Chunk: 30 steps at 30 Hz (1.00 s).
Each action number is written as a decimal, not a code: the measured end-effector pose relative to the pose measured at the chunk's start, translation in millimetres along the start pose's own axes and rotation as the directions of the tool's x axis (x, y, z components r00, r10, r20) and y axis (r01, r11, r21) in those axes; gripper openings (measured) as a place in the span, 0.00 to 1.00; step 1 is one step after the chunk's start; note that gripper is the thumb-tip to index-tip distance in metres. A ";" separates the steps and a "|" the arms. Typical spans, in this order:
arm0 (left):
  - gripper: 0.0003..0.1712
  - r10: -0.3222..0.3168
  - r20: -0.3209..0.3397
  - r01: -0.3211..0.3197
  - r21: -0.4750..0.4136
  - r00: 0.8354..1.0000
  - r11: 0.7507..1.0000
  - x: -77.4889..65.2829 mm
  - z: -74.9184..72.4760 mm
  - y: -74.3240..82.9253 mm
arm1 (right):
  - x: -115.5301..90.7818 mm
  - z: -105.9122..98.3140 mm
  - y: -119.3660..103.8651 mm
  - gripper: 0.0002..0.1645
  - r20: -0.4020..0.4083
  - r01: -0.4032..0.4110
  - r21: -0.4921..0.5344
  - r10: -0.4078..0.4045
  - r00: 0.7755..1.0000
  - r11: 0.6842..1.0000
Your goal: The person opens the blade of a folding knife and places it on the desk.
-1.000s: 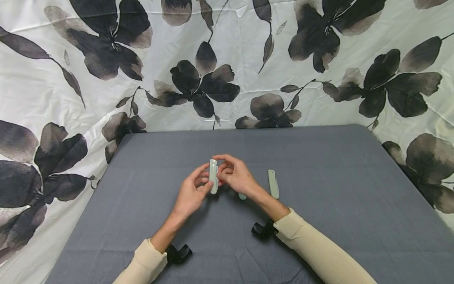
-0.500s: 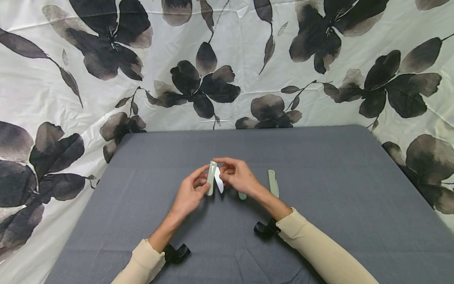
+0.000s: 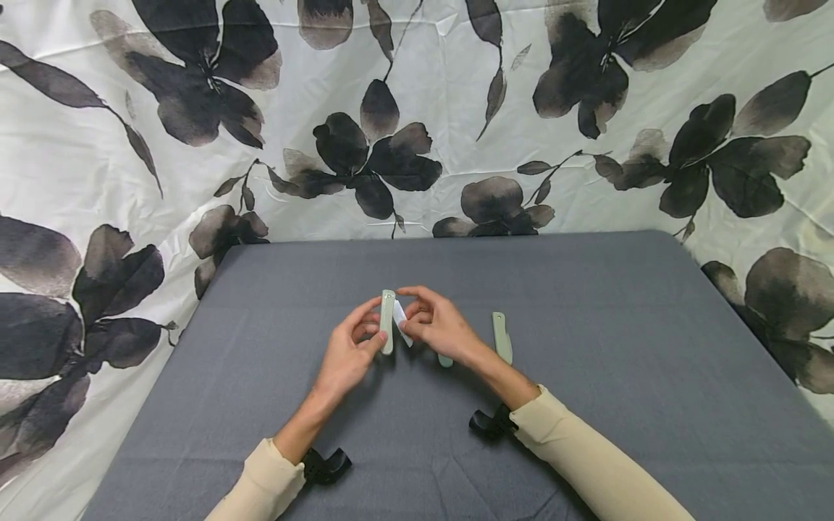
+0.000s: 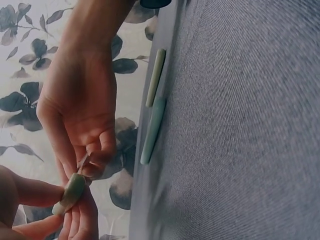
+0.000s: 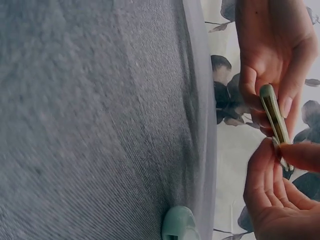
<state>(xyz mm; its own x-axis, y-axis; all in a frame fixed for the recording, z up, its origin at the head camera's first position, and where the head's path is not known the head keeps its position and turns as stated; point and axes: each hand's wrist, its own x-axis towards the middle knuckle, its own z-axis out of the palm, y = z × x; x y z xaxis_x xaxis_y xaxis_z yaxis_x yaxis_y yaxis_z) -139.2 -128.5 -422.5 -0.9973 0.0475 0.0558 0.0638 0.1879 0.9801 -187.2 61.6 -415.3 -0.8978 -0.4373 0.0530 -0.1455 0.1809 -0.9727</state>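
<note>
A pocket knife with a pale green handle (image 3: 387, 323) is held up over the table in the head view, its silver blade (image 3: 401, 322) swung part way out on the right. My left hand (image 3: 347, 358) holds the handle between thumb and fingers. With thumb and curled fingers, my right hand (image 3: 438, 324) pinches the blade, while its index finger reaches to the pivot end. The handle's slot (image 5: 274, 115) faces the right wrist view. Lying on the table are a second green pocket knife (image 3: 502, 338) and a third one (image 3: 446, 360), mostly hidden behind my right hand.
Grey cloth covers the table (image 3: 586, 304). Behind it hangs a white curtain (image 3: 456, 145) with dark flowers. Black wrist cameras sit below both cuffs, the left camera (image 3: 327, 467) and the right camera (image 3: 491, 422).
A second ago the knife was folded. The blade has since swung out to the right of the handle, with my right fingers on it. The other knives have stayed put.
</note>
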 end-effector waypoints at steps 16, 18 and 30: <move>0.36 -0.013 -0.012 0.013 0.010 1.000 1.000 -7.1 -1.1 -3.8 | -6.6 1.8 7.6 0.19 -0.046 0.019 -0.003 -0.019 0.999 1.000; 0.35 -0.013 -0.008 0.013 0.017 1.000 1.000 -7.7 -1.9 -3.8 | -6.6 0.9 7.0 0.19 -0.048 0.031 -0.019 -0.032 0.998 0.999; 0.36 -0.018 0.015 0.017 0.014 1.000 1.000 -10.2 -1.6 -6.2 | -10.6 -6.3 8.3 0.17 -0.060 0.027 -0.057 -0.031 0.998 0.998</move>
<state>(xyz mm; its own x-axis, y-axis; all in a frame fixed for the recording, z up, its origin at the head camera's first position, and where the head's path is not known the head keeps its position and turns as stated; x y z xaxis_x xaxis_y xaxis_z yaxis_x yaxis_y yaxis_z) -129.5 -131.7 -428.8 -0.9976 0.0592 0.0357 0.0470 0.2027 0.9781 -181.6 73.3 -422.6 -0.9160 -0.3894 0.0960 -0.1934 0.2193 -0.9563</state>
